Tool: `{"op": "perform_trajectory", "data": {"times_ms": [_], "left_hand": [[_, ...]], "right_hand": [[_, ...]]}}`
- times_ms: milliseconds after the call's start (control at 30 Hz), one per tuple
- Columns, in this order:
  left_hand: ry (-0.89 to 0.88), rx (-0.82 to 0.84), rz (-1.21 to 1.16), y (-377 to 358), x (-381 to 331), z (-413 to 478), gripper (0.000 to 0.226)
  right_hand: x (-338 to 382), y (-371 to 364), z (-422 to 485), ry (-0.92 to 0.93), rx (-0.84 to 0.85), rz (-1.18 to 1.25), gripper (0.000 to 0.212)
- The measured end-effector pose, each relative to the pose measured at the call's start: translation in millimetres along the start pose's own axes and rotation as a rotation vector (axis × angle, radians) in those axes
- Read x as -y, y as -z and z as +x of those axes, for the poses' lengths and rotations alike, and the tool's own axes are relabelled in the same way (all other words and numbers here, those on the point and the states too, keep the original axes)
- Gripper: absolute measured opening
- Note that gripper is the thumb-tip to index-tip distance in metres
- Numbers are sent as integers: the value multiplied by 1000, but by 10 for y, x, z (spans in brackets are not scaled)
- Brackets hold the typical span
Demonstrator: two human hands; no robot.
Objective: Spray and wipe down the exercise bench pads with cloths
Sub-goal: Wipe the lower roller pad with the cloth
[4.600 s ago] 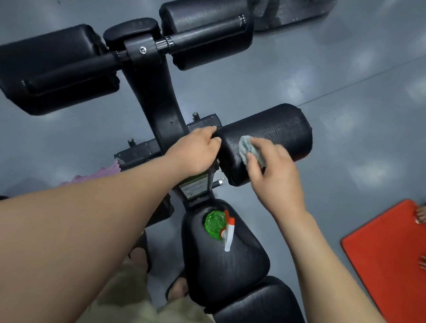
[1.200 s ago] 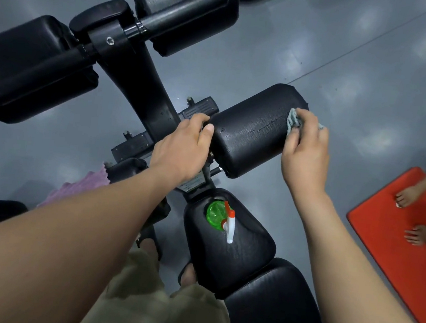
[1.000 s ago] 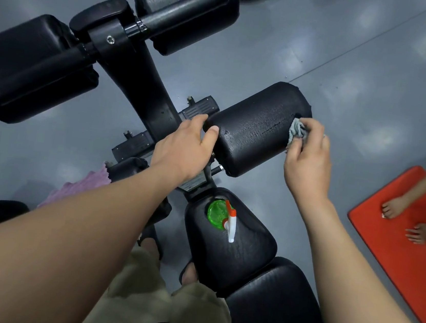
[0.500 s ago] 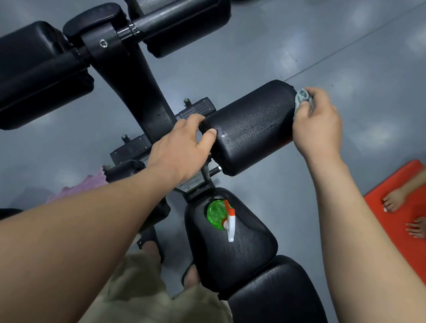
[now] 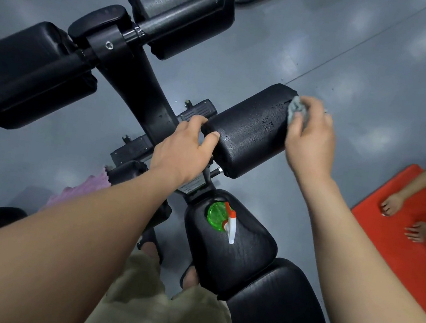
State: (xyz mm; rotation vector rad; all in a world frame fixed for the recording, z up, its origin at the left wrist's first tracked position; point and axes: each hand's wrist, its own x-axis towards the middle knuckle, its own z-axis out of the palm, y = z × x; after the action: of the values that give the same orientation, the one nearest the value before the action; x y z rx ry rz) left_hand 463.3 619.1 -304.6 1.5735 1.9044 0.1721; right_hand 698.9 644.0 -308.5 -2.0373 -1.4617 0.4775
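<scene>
A black roller pad (image 5: pixel 250 128) juts right from the bench frame (image 5: pixel 139 93). My right hand (image 5: pixel 310 138) grips a bunched grey cloth (image 5: pixel 296 108) against the pad's right end. At the pad's left end my left hand (image 5: pixel 183 152) holds on, thumb on the pad's top. A green spray bottle (image 5: pixel 217 213) with a white and orange trigger stands upright on the black seat pad (image 5: pixel 242 261) below. Two larger roller pads (image 5: pixel 183 4) (image 5: pixel 21 70) sit on the upper crossbar.
A pink cloth (image 5: pixel 80 188) hangs over a lower pad at the left, partly behind my left arm. At the right edge lies a red mat (image 5: pixel 396 232) with another person's hands and foot on it. Grey floor surrounds the bench; my feet stand beside the seat.
My right hand has slid the grey cloth from the pad's left part along to its right end and over that end. My left hand kept its hold.
</scene>
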Motion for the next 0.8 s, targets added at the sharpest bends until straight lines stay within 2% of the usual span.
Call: {"op": "perform_trajectory", "data": {"times_ms": [100,300,367,467,567,800], "left_hand": [[0,-3,0,2,2,-2,46],[9,-10,5,6,-9,4,43],[7,-13,8,4,-13,-4,44],[5,-11,6,5,-11,-3,44],[8,-12,7,1,-7,1,44],[11,-17,6,0,-5,2,45]], "right_hand": [[-58,11,151,-72,5,9,33],[11,-30,-132,100,165,35,34],[29,1,-106,106,145,39,31],[-5,64,130,-49,18,112,29],[-35,66,350,-179,33,115,34],[39,25,256,5,145,31,37]]}}
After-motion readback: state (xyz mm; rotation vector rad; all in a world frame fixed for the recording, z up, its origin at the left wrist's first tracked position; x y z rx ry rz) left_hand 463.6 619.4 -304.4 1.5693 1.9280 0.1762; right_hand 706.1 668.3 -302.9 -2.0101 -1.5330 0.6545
